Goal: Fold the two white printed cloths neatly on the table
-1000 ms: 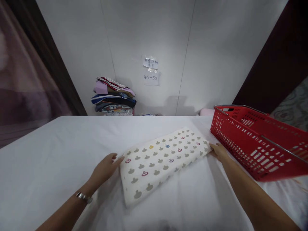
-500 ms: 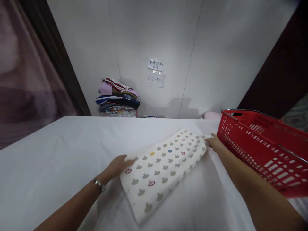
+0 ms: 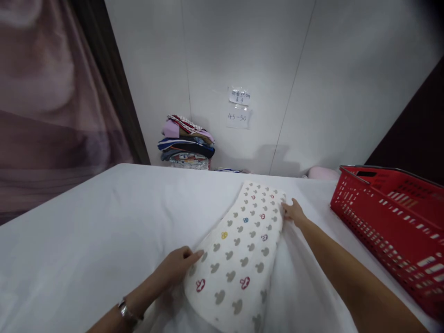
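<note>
A folded white cloth [image 3: 239,245] printed with grey mushroom shapes and a few red, yellow, blue and purple ones lies lengthwise on the white-covered table. My left hand [image 3: 182,261], with a silver band at the wrist, grips its near left edge, thumb on top and the other fingers partly hidden. At the far right edge, my right hand [image 3: 294,212] pinches the cloth, one finger sticking out. The near end of the cloth reaches the bottom of the view.
A red plastic basket [image 3: 391,212] with metal handles stands on the right of the table [image 3: 104,240]. Beyond the far edge are a stack of folded fabrics [image 3: 187,143] and a pink item [image 3: 323,173]. Paper signs [image 3: 238,116] hang on the wall; a curtain [image 3: 45,101] hangs at left.
The cloth has been turned so its far end points more directly away from me. Both hands still hold its edges; my left hand has come nearer. The view has shifted left.
</note>
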`<state>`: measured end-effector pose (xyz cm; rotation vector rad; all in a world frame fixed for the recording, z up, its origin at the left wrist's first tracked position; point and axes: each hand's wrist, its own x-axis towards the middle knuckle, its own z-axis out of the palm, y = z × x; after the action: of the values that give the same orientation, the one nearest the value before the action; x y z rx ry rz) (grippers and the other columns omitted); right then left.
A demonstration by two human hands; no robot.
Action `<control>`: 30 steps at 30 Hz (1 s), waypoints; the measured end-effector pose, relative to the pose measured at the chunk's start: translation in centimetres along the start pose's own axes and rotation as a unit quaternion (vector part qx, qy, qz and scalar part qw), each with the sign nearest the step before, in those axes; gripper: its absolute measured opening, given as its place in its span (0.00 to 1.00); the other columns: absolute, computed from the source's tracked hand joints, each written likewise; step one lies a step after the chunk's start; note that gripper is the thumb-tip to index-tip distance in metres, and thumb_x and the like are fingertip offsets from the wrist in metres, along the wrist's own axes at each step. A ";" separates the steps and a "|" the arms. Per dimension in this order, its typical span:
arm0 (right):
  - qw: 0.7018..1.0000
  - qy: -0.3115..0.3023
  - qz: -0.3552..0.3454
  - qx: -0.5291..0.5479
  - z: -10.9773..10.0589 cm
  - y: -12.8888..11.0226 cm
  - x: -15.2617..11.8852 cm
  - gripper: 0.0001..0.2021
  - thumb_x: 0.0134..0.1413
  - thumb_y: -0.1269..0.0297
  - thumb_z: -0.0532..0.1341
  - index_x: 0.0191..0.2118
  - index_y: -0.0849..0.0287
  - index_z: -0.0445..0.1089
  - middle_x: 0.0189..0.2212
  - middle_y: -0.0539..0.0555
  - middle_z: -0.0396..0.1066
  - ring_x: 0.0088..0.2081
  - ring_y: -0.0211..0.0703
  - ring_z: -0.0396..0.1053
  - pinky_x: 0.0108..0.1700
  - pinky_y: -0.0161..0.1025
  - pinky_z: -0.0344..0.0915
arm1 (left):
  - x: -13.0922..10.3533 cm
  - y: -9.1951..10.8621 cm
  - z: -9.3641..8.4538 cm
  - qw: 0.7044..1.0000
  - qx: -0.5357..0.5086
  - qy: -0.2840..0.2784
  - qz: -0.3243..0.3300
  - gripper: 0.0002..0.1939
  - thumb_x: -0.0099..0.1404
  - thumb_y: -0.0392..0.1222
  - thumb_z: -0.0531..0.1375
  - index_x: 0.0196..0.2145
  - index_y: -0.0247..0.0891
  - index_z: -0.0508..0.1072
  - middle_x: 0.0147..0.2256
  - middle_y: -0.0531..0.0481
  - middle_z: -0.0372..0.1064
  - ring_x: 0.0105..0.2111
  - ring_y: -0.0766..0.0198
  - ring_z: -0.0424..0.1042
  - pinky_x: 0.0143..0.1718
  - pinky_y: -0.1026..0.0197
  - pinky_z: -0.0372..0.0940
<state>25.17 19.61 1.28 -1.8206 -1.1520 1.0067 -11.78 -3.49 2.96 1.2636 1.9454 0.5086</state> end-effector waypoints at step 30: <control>0.995 -0.029 0.090 -0.019 -19.2 12.7 -19.0 0.48 0.28 0.49 0.66 0.62 0.49 0.54 0.52 0.67 0.65 0.46 0.57 0.71 0.49 0.45 0.65 | -7.3 3.5 15.5 0.796 -0.247 -0.553 0.019 0.13 0.48 0.52 0.67 0.24 0.40 0.74 0.29 0.42 0.74 0.24 0.58 0.74 0.20 0.60 0.66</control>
<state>41.22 -5.48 2.27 -1.9649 -1.0621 1.1532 3.89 -9.57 -1.89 0.8979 0.7191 0.1697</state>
